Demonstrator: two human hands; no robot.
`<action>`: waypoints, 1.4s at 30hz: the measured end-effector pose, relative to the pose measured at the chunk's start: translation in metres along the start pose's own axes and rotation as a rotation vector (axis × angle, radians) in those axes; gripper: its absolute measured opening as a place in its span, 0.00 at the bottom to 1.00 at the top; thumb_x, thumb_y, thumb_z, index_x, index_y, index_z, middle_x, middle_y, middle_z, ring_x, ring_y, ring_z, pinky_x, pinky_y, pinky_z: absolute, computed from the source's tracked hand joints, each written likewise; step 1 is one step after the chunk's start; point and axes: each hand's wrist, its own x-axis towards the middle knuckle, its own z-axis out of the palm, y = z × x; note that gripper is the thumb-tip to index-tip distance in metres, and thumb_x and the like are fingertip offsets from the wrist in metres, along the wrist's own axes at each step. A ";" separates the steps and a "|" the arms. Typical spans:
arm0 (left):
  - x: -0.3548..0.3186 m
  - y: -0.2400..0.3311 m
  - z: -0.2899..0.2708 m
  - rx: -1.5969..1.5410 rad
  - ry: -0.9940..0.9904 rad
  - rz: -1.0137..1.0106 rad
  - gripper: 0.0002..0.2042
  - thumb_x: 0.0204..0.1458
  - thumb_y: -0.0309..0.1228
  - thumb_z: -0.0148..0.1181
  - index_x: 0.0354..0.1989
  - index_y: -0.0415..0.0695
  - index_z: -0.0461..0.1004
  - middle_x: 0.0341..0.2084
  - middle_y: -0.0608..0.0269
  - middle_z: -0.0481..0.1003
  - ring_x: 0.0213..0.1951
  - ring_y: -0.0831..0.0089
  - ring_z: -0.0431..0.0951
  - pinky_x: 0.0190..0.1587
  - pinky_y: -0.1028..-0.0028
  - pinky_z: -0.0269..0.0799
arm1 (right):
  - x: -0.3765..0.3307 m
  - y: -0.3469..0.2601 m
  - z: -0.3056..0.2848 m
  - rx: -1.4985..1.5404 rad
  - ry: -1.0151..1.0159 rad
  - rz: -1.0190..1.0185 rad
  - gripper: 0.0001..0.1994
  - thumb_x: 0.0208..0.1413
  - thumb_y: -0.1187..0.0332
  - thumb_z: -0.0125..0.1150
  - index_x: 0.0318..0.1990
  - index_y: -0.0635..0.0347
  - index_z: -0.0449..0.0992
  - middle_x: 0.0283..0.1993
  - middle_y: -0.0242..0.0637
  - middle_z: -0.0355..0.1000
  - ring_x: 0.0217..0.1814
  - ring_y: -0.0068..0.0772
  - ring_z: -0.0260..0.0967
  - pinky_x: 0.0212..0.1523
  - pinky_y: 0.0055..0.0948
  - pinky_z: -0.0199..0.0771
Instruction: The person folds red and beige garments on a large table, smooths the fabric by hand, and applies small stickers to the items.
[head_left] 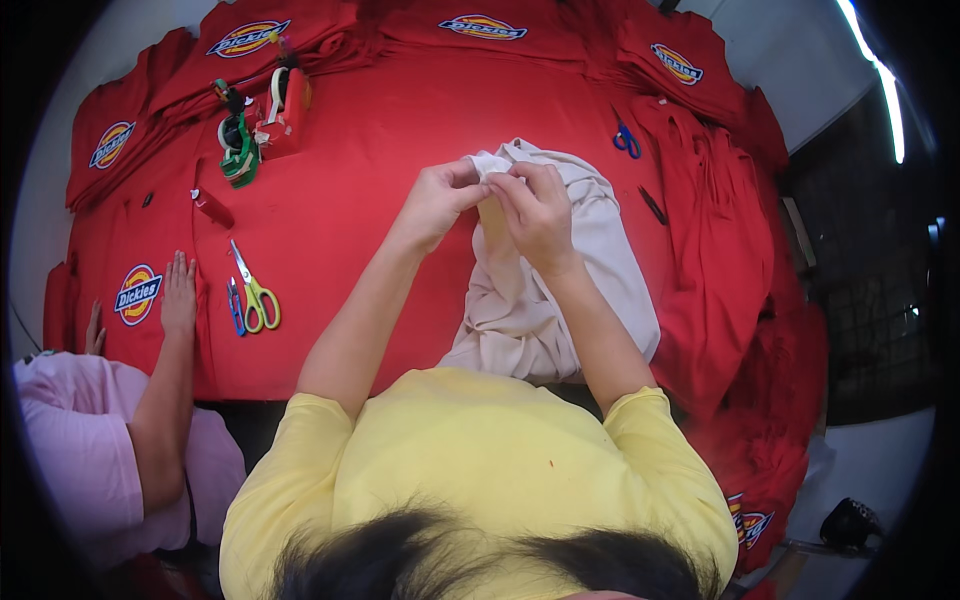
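A cream-coloured cloth garment [600, 270] lies bunched on the red-covered table [380, 130] in front of me. My left hand [442, 203] pinches a raised, whitish edge [487, 163] of it between thumb and fingers. Close against it, my right hand [540, 212] is closed on the same edge, its fingertips nearly meeting the left ones. Exactly what lies between the fingertips is too small to make out. Folds of the garment hang below both hands and spread toward the table's near edge.
Tape dispensers, one red [290, 115] and one green [238, 165], stand at the far left near a red bottle [212, 208]. Yellow-handled scissors [262, 303] and a blue cutter [236, 308] lie left. Blue-handled scissors [627, 140] lie right. Red garments [710, 250] surround; a co-worker's hand [179, 295] rests left.
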 end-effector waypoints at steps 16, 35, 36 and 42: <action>-0.029 0.002 0.017 0.377 -0.086 -0.137 0.18 0.47 0.21 0.57 0.49 0.33 0.73 0.40 0.62 0.76 0.43 0.75 0.75 0.50 0.75 0.68 | -0.022 0.029 -0.055 -0.071 0.175 0.187 0.04 0.50 0.78 0.57 0.32 0.61 0.70 0.32 0.38 0.66 0.33 0.35 0.65 0.38 0.31 0.67; -0.018 0.007 -0.007 0.209 -0.096 0.108 0.17 0.54 0.23 0.54 0.53 0.37 0.66 0.45 0.60 0.72 0.46 0.76 0.72 0.52 0.74 0.65 | -0.108 -0.044 -0.337 0.778 0.441 0.948 0.04 0.55 0.73 0.52 0.37 0.63 0.69 0.35 0.35 0.70 0.31 0.22 0.66 0.28 0.20 0.66; -0.006 0.021 -0.013 0.327 -0.228 0.109 0.18 0.53 0.22 0.55 0.53 0.37 0.64 0.45 0.61 0.71 0.47 0.77 0.70 0.52 0.75 0.63 | -0.113 -0.078 -0.378 0.648 0.523 0.877 0.03 0.54 0.74 0.50 0.35 0.62 0.68 0.35 0.36 0.70 0.32 0.24 0.67 0.28 0.21 0.67; -0.011 0.066 0.078 0.500 -0.118 0.385 0.26 0.57 0.38 0.54 0.61 0.38 0.60 0.51 0.52 0.69 0.44 0.65 0.74 0.47 0.70 0.70 | -0.156 -0.243 -0.444 0.162 0.497 0.774 0.08 0.50 0.69 0.57 0.32 0.63 0.67 0.35 0.38 0.64 0.33 0.30 0.65 0.30 0.25 0.69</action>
